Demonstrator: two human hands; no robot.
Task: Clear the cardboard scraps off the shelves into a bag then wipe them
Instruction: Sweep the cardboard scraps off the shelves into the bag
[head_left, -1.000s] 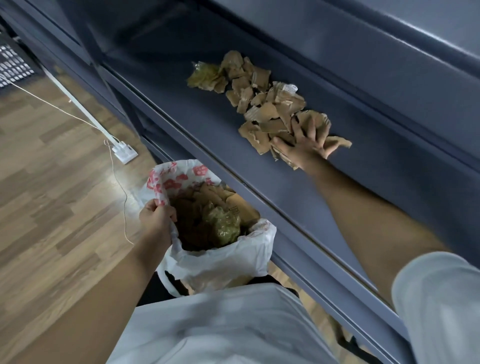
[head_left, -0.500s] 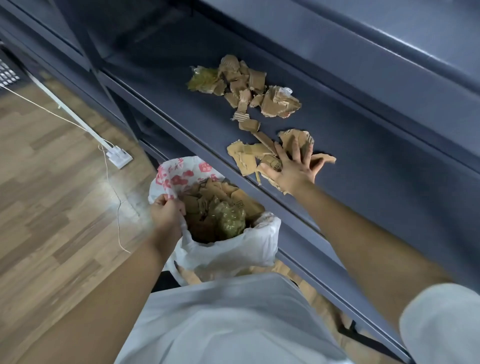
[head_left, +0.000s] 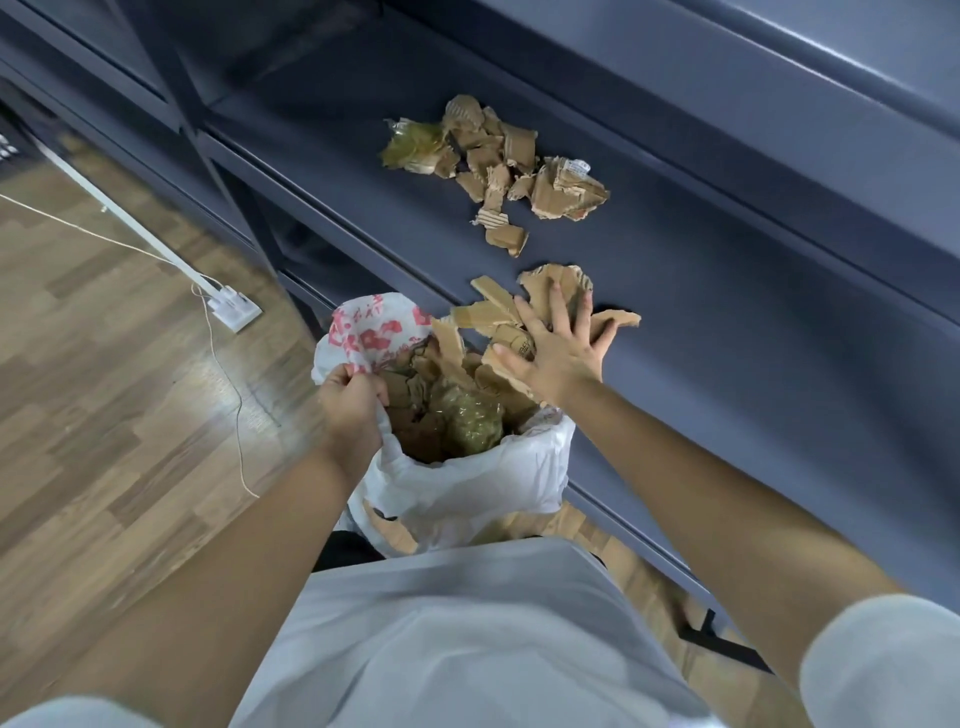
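- Here, in the head view, our right hand (head_left: 558, 358) lies flat on the near scraps (head_left: 491, 312) at the front edge of the shelf (head_left: 753, 364). Its fingers (head_left: 555, 306) are straight and spread wide. They press the cardboard down and hold none of it.
- Our left hand (head_left: 353, 408) pinches the rim of the bag (head_left: 467, 483) and holds its mouth open just below the shelf edge.
- The bag mouth lies toward us and a bit to the left of the right hand, just beside it. Some near scraps already hang over the edge above the mouth.
- We think the step is a sweep. The flat hand should pull the scraps back over the edge, toward the left hand, so they drop in.
- The near scraps lie in a loose band along the edge. A few at the ends could miss the mouth and fall to the floor (head_left: 104, 389).
- The far pile (head_left: 498, 166) lies well apart, beyond the right hand and deeper on the shelf. The right hand is nearer to it, and the left hand is busy with the bag.
- The bag looks nearly full. We see no cloth, so we judge that wiping has not begun.
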